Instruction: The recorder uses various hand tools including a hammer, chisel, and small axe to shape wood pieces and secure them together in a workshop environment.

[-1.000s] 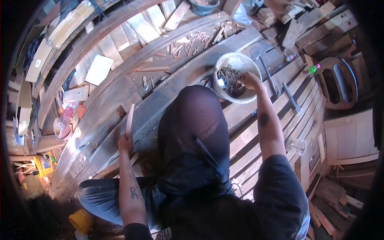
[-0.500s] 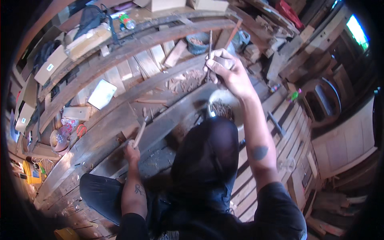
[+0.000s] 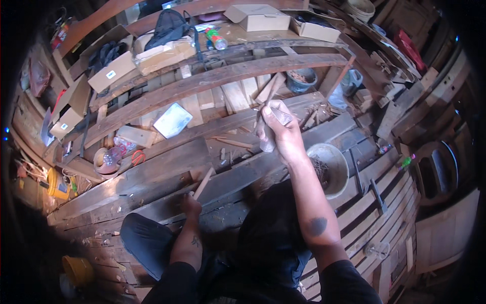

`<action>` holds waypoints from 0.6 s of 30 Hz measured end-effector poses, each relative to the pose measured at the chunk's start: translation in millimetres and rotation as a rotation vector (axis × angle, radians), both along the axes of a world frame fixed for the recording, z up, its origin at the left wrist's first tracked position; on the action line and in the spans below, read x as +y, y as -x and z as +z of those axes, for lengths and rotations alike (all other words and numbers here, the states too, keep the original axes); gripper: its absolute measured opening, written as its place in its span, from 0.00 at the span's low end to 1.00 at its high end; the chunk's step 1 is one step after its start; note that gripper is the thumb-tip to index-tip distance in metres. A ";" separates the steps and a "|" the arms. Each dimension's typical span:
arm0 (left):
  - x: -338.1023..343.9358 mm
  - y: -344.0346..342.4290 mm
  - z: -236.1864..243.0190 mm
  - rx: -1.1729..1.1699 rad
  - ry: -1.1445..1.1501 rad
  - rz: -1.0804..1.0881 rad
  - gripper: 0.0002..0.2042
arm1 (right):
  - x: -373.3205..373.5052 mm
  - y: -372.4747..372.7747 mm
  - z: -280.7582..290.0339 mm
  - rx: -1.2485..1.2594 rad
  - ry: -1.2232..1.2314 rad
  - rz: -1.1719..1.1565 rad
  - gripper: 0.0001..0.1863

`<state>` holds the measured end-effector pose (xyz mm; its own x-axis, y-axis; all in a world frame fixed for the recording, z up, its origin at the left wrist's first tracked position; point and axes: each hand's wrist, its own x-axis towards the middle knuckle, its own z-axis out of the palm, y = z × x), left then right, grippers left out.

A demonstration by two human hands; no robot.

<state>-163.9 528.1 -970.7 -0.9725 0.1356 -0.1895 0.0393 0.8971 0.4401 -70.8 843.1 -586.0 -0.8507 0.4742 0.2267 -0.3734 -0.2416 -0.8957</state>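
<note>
A slatted, brown wooden platform (image 3: 349,230) spreads on the right, and a long brown wooden bench (image 3: 238,36) runs along the far side. A round, whitish plastic bucket (image 3: 337,157) holding thin dark pieces (image 3: 320,168) stands by the platform's upper left edge. A brown cardboard box (image 3: 123,72) sits toward the bench's left end. The right hand (image 3: 281,129), raised beside the bucket, has its fingers curled in, pinching a thin dark stick (image 3: 275,86). The left hand (image 3: 191,204), low and left, is closed around a pale, straight wooden stick (image 3: 204,182). Near the bench's front edge lies a bottle (image 3: 216,38) with green and red colouring. The box's small white label (image 3: 111,74) is too small to read.
</note>
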 end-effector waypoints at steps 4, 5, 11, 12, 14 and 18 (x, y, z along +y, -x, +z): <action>-0.2 6.0 7.8 0.074 0.167 -0.066 0.20 | 6.9 10.9 -7.1 -0.014 0.058 -0.001 0.07; 1.6 5.2 16.8 -0.016 0.213 -0.096 0.20 | 8.6 13.4 -9.3 0.015 0.061 0.026 0.07; 67.0 27.5 160.6 -0.180 -0.859 -0.162 0.18 | 1.6 27.7 -24.0 -0.050 0.029 0.158 0.08; 76.8 22.8 195.0 -0.312 -1.102 -0.206 0.18 | -4.7 31.6 -24.8 -0.074 0.040 0.194 0.08; 89.5 18.9 259.8 -0.168 -1.118 -0.364 0.17 | -21.6 39.2 -26.0 -0.120 0.027 0.253 0.08; 80.4 7.2 337.1 -0.189 -1.077 -0.568 0.15 | -57.0 48.4 -27.2 -0.093 -0.075 0.337 0.07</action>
<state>-171.1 608.5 -633.7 -0.6936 0.7047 0.1493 0.1610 -0.0503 0.9857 -119.2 786.1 -613.2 -0.9752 0.1481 0.1645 -0.1999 -0.2700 -0.9419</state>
